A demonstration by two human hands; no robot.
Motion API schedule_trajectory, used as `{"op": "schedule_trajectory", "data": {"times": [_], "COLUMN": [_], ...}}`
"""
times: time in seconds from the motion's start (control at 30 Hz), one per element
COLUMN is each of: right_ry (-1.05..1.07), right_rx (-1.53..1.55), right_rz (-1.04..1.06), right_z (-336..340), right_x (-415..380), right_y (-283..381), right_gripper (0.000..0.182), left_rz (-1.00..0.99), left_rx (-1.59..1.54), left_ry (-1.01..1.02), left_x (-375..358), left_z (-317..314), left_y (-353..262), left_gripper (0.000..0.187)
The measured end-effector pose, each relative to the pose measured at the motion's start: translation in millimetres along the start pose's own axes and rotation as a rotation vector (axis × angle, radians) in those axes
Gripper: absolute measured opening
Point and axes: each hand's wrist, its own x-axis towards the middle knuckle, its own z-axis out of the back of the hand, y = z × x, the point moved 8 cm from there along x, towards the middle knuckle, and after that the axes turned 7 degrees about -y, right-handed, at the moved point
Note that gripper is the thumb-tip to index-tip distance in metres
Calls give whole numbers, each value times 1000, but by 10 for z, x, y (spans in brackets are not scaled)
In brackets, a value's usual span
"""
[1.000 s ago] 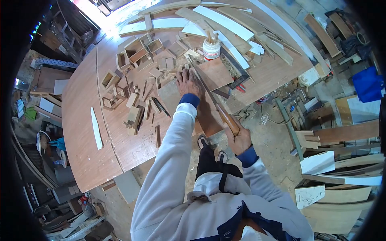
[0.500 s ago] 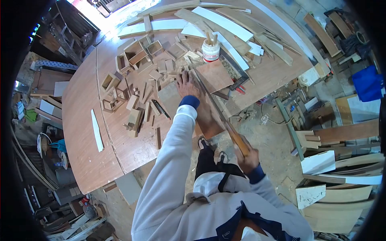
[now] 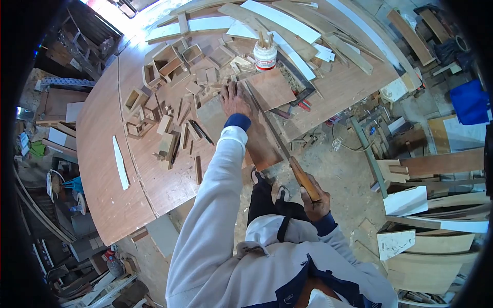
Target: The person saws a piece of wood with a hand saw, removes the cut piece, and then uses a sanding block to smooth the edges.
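My left hand (image 3: 235,100) lies flat on a wooden board (image 3: 262,146), fingers apart and pointing away from me. The board sticks out past the near edge of the table. My right hand (image 3: 317,201) is wrapped around the wooden handle of a handsaw (image 3: 304,179). Its long thin blade, seen nearly edge-on, runs forward along the right side of the board. Right of the blade lies a square wooden panel (image 3: 272,90). The blade's teeth, and whether they touch the board, cannot be made out.
Small wooden boxes (image 3: 168,64) and loose offcuts lie left of my left hand on the table (image 3: 102,179). A white jar (image 3: 265,56) holding sticks stands beyond the panel. Long strips (image 3: 287,23) are piled at the back. More boards (image 3: 436,205) are stacked at right.
The saw and my right hand have drawn back slightly toward my body. My left hand stays on the board. The whole view has shifted a little.
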Motion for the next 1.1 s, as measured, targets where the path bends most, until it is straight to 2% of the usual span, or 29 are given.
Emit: {"op": "schedule_trajectory", "data": {"times": [0.07,0.3,0.37,0.4,0.47,0.6,0.67,0.8,0.87,1.1], "right_ry": [11,-24,-24,-21,-11,13,-19,-1,-72,1], "right_rx": [32,97,-7,-4,59,33,-10,2,-44,-21], "right_rz": [-17,-102,52,49,-49,-89,-17,-8,131,122], "right_z": [-31,121,147,143,118,86,70,117,192,-92], "right_x": [-17,-313,-282,-269,-203,-138,-145,-227,-273,130], "right_y": [-28,-301,-211,-194,-240,-311,-394,-274,-264,-297], "right_gripper": [41,42,43,43,44,45,45,46,45,44], "left_rz": [-13,5,5,5,7,11,24,61,42,17], "left_rx": [65,83,62,66,68,28,39,29,32,54], "left_ry": [11,5,21,23,8,37,59,62,29,59], "left_x": [-7,-54,-45,-69,-89,-89,-85,-94,-86,-72], "left_z": [30,29,36,59,110,36,41,26,1,-42], "left_y": [-2,-1,-27,-43,-87,-48,-58,-46,-31,23], "left_gripper": [46,47,49,49,52,52,50,52,55,61]}}
